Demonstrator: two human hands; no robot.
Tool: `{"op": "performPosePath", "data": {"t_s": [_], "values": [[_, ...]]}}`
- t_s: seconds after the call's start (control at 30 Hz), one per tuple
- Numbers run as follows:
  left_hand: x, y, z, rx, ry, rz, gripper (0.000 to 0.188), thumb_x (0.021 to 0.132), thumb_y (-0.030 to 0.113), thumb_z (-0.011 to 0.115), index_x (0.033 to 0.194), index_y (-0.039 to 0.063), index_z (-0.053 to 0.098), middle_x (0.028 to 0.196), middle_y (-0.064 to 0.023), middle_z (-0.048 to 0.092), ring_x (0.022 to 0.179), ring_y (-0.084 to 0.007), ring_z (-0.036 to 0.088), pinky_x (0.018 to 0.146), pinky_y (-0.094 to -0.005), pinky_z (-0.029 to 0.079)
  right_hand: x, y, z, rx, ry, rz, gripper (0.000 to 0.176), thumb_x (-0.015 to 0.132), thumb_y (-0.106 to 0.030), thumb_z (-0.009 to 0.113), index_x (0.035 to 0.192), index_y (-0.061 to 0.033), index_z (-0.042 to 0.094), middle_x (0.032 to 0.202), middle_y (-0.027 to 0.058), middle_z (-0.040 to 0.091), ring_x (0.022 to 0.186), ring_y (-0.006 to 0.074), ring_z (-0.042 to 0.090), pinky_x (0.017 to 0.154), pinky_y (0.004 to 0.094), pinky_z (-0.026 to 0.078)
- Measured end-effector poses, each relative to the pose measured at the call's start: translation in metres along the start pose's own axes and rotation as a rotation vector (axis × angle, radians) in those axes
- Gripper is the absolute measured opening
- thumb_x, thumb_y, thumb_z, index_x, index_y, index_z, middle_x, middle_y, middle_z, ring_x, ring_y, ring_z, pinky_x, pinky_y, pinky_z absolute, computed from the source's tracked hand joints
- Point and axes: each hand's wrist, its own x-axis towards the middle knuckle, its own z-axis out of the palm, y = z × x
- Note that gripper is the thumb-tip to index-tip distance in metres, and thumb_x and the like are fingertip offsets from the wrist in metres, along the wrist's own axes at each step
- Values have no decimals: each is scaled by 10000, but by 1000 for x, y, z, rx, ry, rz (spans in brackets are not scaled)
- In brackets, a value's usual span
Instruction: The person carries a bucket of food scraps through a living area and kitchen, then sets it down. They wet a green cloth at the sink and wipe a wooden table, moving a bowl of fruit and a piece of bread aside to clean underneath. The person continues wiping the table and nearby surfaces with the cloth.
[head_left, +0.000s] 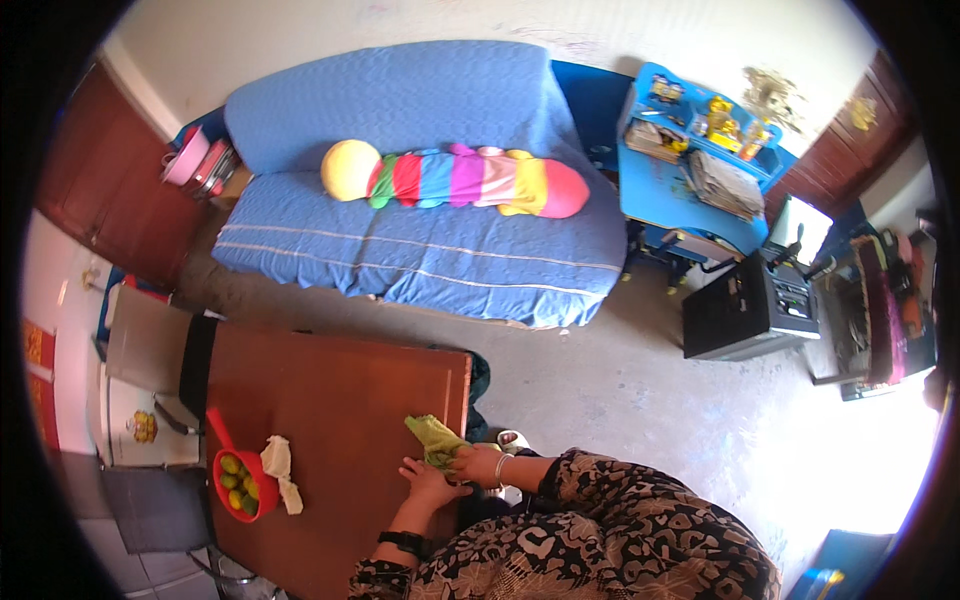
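Observation:
My right hand (477, 463), with a bracelet at its wrist, grips a yellow-green cloth (435, 441) near the right edge of the brown table (322, 405). Part of the cloth lies spread on the tabletop beyond the fingers. Just left of it, my left hand (429, 484) has its fingers apart over the table's edge area, with a dark watch on the wrist; whether it touches the cloth is unclear. Farther left on the table stands a red plastic colander with a handle (262, 495), holding several green and yellow fruits (231, 465). A crumpled whitish cloth (279, 459) lies beside it.
Beyond the table stands a sofa with a blue cover (420, 247), bearing a striped caterpillar plush toy (480, 180). A blue desk (652, 187) with papers is at the right, near a black cabinet-like box (720, 307). Chairs adjoin the table's left side.

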Motion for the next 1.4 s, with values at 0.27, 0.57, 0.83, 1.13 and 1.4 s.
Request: {"op": "performPosePath", "data": {"t_s": [0.27,0.57,0.83,1.13,1.4], "values": [[63,15,-59,285,-97,68,1196,665,644,752,1410,-158,271,1442,-433,226,1349,-601,188,1094,-589,249,-150,86,-28,518,540,784,471,736,-197,661,1204,-158,620,1147,152,644,1050,367,613,897,432,504],[67,176,-69,-584,-70,860,786,837,405,731,1405,-3,372,1404,-210,439,1290,-332,436,1079,-405,347,-247,1,-56,2011,1094,669,421,840,-152,625,1241,-31,586,1110,120,648,996,230,644,868,359,538],[70,258,-69,-661,-633,693,408,948,239,622,1286,28,531,1175,-75,616,1057,-153,563,928,-315,456,-284,-11,-47,1856,1130,661,569,871,-99,627,1401,-41,429,1265,127,569,1151,229,561,976,341,471],[81,278,-81,-561,-279,660,347,956,230,599,1217,2,583,1094,-64,654,971,-125,588,858,-292,477,-312,28,-42,1942,990,363,645,843,-21,653,1429,-39,383,1259,99,578,1132,204,571,973,341,477],[115,213,-76,-442,186,435,504,893,401,617,1185,-7,573,1097,-226,645,1049,-370,614,862,-392,488,-316,109,-66,1246,952,575,623,805,-127,716,1373,-40,476,1166,79,635,1029,176,611,915,314,495]]}}
